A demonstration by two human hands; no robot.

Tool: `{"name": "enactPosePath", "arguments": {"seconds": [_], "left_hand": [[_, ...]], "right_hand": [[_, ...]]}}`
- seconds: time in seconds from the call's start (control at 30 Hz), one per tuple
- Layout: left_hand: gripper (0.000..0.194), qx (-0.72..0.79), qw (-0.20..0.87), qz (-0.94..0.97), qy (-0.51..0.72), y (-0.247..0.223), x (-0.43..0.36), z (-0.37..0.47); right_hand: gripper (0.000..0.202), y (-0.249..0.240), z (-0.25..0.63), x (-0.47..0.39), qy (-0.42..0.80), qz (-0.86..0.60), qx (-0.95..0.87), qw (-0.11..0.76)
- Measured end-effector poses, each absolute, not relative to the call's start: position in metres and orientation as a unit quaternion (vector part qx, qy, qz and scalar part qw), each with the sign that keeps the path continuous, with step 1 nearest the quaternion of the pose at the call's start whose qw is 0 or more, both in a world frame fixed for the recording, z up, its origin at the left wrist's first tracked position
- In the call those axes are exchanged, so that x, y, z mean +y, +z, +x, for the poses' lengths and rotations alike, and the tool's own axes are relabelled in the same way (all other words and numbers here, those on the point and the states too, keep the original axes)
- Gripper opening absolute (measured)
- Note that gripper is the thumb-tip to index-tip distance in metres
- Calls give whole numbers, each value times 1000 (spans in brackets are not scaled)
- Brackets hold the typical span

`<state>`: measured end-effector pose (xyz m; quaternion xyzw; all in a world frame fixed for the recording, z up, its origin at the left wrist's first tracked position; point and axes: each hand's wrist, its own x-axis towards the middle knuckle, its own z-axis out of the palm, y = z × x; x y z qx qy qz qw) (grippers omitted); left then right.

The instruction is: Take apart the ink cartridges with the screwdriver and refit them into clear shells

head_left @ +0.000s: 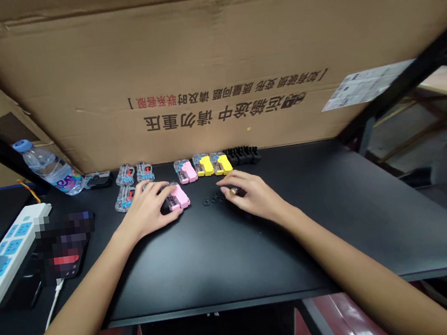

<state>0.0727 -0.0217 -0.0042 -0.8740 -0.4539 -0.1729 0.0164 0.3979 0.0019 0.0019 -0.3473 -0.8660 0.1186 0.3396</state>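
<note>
My left hand (149,208) rests on the black table, its fingers around a pink and clear plastic piece (180,196). Close to the black rings (206,202) is my right hand (251,192), its fingers bent round a small brass-coloured tool (233,191). Behind my hands stand another pink piece (188,172) and two yellow ones (205,166), with black parts (248,155) in a row beside them. Clear pieces with red bits (125,174) lie beyond my left hand, one of them partly covered by it.
On the left are a water bottle (55,169), a white power strip (17,244) and a phone (69,241) with a white cable. A cardboard sheet (193,51) stands along the table's back edge, between black metal frame posts.
</note>
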Motion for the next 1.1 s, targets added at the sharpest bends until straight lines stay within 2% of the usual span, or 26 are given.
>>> {"name": "enactPosePath", "arguments": {"seconds": [0.17,0.3,0.57,0.73,0.9,0.97,1.03,1.1], "left_hand": [[50,-414,-43,-889,-189,2,-34,92],[43,-368,-78,-901,-217,7,-40,102],[21,-328,-51,-882,-333,15,-40,98],[18,-335,-49,-875,-347,12,-34,87],[15,-362,-124,-862,-334,7,-33,84],[20,-365,-198,-845,-337,3,-34,86],[37,-361,-253,-830,-343,0,-36,90],[47,-357,-272,-820,-355,-3,-38,94]], "right_hand": [[32,5,374,-19,89,-262,-912,302],[26,-7,366,-25,38,-222,-926,303],[20,-8,373,-19,101,-243,-896,357],[6,1,375,-18,96,-247,-909,322],[11,-1,375,-18,93,-247,-923,281],[12,-3,375,-18,96,-246,-925,274],[13,-5,376,-18,99,-244,-926,270],[15,-6,376,-19,95,-245,-927,266]]}}
